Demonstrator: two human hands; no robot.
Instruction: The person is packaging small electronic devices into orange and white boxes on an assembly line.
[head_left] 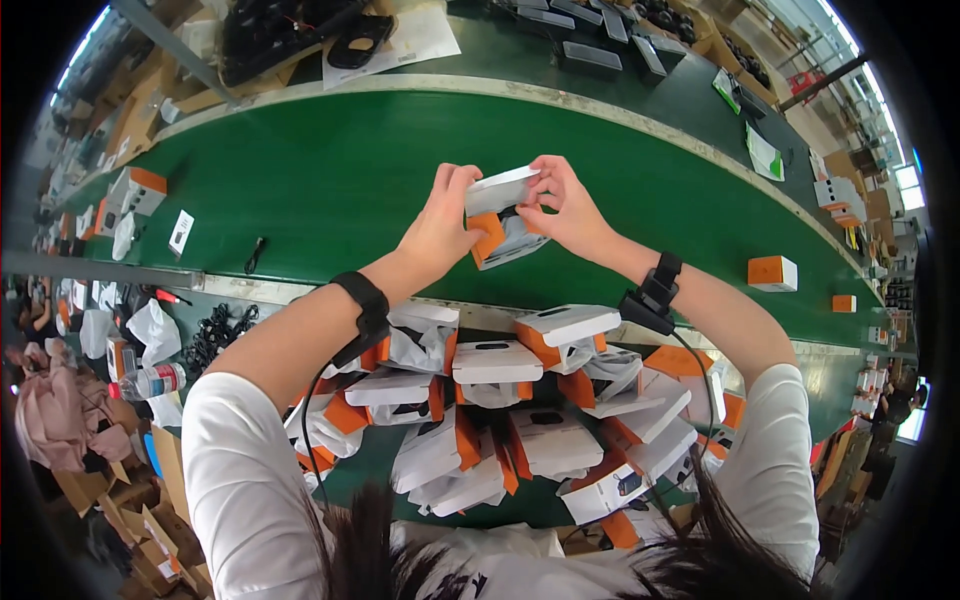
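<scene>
Above the green conveyor belt I hold a small white-and-orange box between both hands, its lid raised. My left hand is closed round the box's left side, with the thumb by the orange side flap. On the other side, my right hand has its fingers at the raised lid and its thumb bent toward the box opening. Something pale, like a plastic bag, shows in the opening. What else lies inside is hidden.
Close to my body lie several open white-and-orange boxes with pale bags. Orange-and-white boxes stand on the belt to the right and far left. A short black cable, a white card and a plastic bottle lie leftward.
</scene>
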